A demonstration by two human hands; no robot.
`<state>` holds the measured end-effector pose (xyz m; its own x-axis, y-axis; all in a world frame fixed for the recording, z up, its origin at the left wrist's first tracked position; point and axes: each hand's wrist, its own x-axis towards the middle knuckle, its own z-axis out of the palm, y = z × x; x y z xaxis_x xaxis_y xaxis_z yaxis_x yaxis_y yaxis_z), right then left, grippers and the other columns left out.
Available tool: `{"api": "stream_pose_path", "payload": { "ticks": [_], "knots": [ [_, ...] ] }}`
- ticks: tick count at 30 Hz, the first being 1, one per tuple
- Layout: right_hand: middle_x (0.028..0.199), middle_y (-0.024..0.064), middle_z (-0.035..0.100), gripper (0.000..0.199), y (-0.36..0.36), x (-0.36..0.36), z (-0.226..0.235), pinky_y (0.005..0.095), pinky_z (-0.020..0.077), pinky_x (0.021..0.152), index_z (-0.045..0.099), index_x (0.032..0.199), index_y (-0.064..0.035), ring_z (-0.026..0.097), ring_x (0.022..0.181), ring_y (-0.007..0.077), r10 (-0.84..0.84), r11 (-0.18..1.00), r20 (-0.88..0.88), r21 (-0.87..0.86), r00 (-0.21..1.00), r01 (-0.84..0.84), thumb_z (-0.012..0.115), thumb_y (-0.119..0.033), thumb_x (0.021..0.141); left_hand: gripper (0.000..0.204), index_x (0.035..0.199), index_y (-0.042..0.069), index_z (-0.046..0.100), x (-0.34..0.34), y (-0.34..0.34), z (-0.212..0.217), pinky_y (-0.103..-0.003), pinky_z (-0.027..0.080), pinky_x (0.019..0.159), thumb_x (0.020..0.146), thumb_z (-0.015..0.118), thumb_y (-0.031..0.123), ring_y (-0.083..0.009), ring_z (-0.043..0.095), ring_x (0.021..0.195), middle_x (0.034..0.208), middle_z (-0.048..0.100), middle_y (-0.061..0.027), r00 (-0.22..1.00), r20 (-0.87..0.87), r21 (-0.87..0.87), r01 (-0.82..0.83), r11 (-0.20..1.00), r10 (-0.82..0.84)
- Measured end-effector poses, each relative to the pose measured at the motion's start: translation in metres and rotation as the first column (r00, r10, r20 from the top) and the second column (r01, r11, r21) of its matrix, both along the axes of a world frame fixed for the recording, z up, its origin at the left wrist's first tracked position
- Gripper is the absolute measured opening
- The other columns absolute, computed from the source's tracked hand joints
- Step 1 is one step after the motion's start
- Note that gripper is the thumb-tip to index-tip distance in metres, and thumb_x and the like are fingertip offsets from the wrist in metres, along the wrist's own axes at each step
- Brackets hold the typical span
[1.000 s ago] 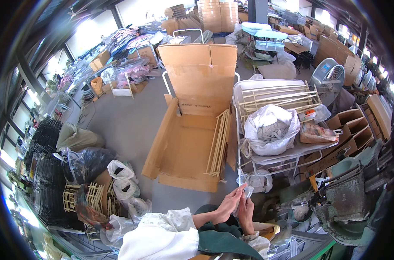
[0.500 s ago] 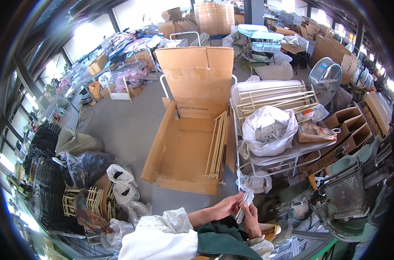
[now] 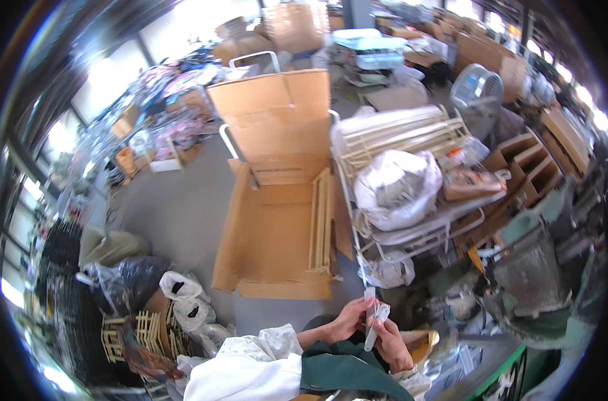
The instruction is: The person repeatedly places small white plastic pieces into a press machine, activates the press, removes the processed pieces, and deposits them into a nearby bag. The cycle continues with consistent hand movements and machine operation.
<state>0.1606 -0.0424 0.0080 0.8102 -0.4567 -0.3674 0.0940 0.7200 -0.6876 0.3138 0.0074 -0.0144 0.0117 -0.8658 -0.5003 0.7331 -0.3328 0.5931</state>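
Just in front of my body, my two hands meet over several short, flat whitish strips with rounded ends. My left hand [image 3: 349, 321] is closed, pinching one upright strip [image 3: 369, 298] between thumb and fingers. My right hand [image 3: 393, 346] grips a small bunch of similar strips [image 3: 375, 333], slanted and pressed under the thumb. What the strips are made for, I cannot make out. An opened cardboard box [image 3: 277, 227] stands ahead with its back flap raised. Cream-coloured slatted frames [image 3: 320, 220] lean along its right inner side.
To the right, a white metal cart [image 3: 411, 234] carries an open white bag [image 3: 399, 190] and cream frames [image 3: 404, 139]. Farther right stand a green machine [image 3: 528, 267] and a round fan [image 3: 476, 90]. Black stacked wire racks [image 3: 63, 287] and wrapped bundles [image 3: 127, 284] line the left.
The view has shifted and blurred, moving the surroundings left. The strips, bunched together before, are now partly separated, with one upright in my left hand.
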Motion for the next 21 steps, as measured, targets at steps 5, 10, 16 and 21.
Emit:
{"api": "stream_pose_path", "payload": {
  "ticks": [5, 10, 16, 21],
  "knots": [
    [0.105, -0.0016, 0.055, 0.031, -0.007, -0.009, 0.009, 0.0241, 0.0412, 0.084, 0.056, 0.113, -0.0026, 0.049, 0.097, 0.0093, -0.065, 0.994, -0.115, -0.097, 0.991, 0.054, 0.049, -0.028, 0.098, 0.04, 0.1, 0.008, 0.052, -0.01, -0.023, -0.015, -0.039, 0.048, 0.086, 0.094, 0.047, 0.048, -0.0217, 0.059, 0.095, 0.111, 0.059, -0.0145, 0.994, 0.103, -0.175, -0.018, 0.984, 0.037],
    [0.09, 0.0054, 0.057, 0.034, -0.011, -0.036, 0.029, 0.0295, 0.0483, 0.075, 0.051, 0.111, 0.002, 0.056, 0.082, 0.0133, -0.397, 0.917, 0.013, 0.034, 0.918, 0.397, 0.044, -0.029, 0.1, 0.029, 0.094, 0.011, 0.049, 0.004, -0.065, 0.021, -0.031, 0.047, 0.071, 0.098, 0.045, 0.039, -0.0162, 0.051, 0.07, 0.071, 0.044, -0.0013, 0.961, -0.146, -0.219, -0.263, 0.94, 0.235],
    [0.079, 0.0027, 0.055, 0.032, -0.004, -0.056, 0.012, 0.0249, 0.0447, 0.057, 0.048, 0.121, 0.0014, 0.05, 0.063, 0.0091, -0.638, 0.761, -0.042, -0.189, 0.769, 0.621, 0.052, -0.019, 0.097, 0.028, 0.114, 0.009, 0.054, -0.042, -0.067, 0.019, -0.019, 0.019, 0.04, 0.093, 0.058, 0.029, -0.0012, 0.025, 0.044, 0.06, 0.033, 0.0087, 0.972, 0.033, -0.044, 0.234, 0.971, -0.232],
    [0.076, 0.0016, 0.055, 0.033, -0.008, -0.058, 0.017, 0.0216, 0.0427, 0.051, 0.045, 0.127, -0.0049, 0.05, 0.06, 0.0075, -0.796, 0.539, -0.228, -0.69, 0.561, 0.483, 0.051, -0.016, 0.097, 0.014, 0.089, 0.002, 0.065, -0.079, -0.075, 0.028, -0.018, 0.023, 0.039, 0.086, 0.068, 0.015, -0.0008, 0.037, 0.043, 0.062, 0.055, 0.0016, 0.89, 0.191, 0.009, 0.421, 0.907, -0.415]
  ]
}}
